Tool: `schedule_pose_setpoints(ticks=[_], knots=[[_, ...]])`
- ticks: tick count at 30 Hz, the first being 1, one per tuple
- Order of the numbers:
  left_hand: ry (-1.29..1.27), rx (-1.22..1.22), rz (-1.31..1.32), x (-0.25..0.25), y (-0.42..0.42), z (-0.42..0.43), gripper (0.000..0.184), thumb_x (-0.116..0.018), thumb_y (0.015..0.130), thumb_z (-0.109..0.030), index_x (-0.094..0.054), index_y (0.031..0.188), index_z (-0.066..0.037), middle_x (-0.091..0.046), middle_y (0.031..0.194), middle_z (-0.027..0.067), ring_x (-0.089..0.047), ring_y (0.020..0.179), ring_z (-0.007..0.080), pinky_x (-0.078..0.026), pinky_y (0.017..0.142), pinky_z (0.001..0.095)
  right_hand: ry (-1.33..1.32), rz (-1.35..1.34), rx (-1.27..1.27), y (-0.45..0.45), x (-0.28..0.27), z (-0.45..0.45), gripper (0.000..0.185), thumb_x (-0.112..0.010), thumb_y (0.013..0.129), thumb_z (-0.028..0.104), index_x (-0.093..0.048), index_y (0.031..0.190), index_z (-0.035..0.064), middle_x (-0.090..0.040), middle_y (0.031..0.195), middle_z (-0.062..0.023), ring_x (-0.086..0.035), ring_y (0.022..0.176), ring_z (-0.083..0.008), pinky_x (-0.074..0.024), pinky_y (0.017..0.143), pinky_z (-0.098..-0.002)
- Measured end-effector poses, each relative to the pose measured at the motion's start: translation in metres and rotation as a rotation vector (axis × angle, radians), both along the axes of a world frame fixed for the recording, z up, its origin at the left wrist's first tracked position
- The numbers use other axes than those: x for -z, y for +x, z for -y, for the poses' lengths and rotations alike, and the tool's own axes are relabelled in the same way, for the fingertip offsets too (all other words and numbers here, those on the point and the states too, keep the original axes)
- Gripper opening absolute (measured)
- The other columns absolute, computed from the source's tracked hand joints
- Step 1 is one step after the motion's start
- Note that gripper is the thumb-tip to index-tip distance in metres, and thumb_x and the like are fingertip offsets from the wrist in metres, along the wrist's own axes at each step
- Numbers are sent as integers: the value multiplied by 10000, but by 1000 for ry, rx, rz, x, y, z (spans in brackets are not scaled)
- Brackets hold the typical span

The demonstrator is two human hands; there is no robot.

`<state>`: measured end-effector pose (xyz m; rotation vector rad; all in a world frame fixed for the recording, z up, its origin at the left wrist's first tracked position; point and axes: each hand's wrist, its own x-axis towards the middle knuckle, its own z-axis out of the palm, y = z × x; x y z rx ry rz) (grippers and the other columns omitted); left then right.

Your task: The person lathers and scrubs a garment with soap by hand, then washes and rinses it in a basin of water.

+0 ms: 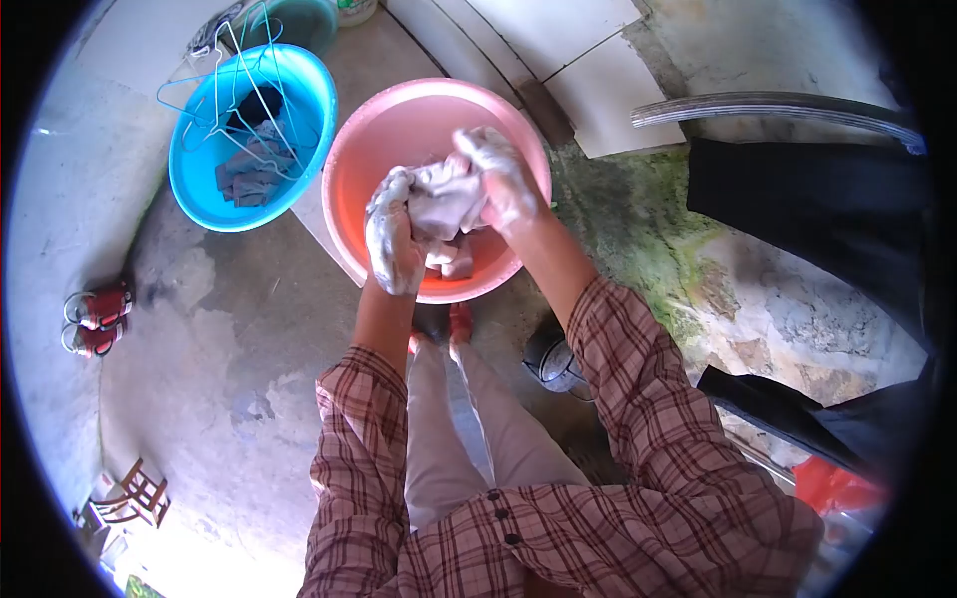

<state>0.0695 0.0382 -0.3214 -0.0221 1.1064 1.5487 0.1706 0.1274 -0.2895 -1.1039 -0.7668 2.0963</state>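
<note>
A pink basin [344, 219] stands in front of my feet, and a pale, wet cloth [446, 199] is held up over it between my two soapy hands. My left hand [393, 234], covered in white suds, has its fingers wrapped round the cloth's left side. On the right side of the cloth is my right hand [500, 179], also sudsy and a little blurred, its thumb side against the fabric and its fingers raised and apart from it. Under the hands, more of the pale fabric hangs down into the basin's reddish inside.
A blue basin [189, 189] with dark clothes [254, 164] and wire hangers [221, 95] stands at upper left. A small bucket [553, 361] is by my right leg. Dark cloth [807, 199] hangs at right. Red shoes [98, 321] and a wooden chair [143, 493] are far left.
</note>
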Motion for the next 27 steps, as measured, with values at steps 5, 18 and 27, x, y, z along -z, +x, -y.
schedule_pose_setpoints(ticks=[5,18,27], knots=[[276,-150,517,13,3,8,226,-488,944,-285,-534,1007,-74,-541,850,51,-536,767,169,-477,709,300,1188,665,-728,-14,-44,66,222,-695,801,282,-594,830,87,-614,713,-89,-629,641,-246,-506,623,-368],[490,-149,470,111,21,13,206,-473,921,-296,-561,952,-113,-582,881,41,-566,837,184,-466,744,335,1334,679,-463,-12,14,67,100,-630,780,171,-637,856,106,-629,689,-98,-630,631,-265,-487,599,-389],[181,33,-428,68,48,8,212,-542,857,-190,-541,1036,-75,-572,920,68,-571,870,222,-473,758,304,1370,769,-291,-10,50,16,176,-597,778,80,-648,941,40,-645,755,-118,-631,619,-258,-504,591,-364]])
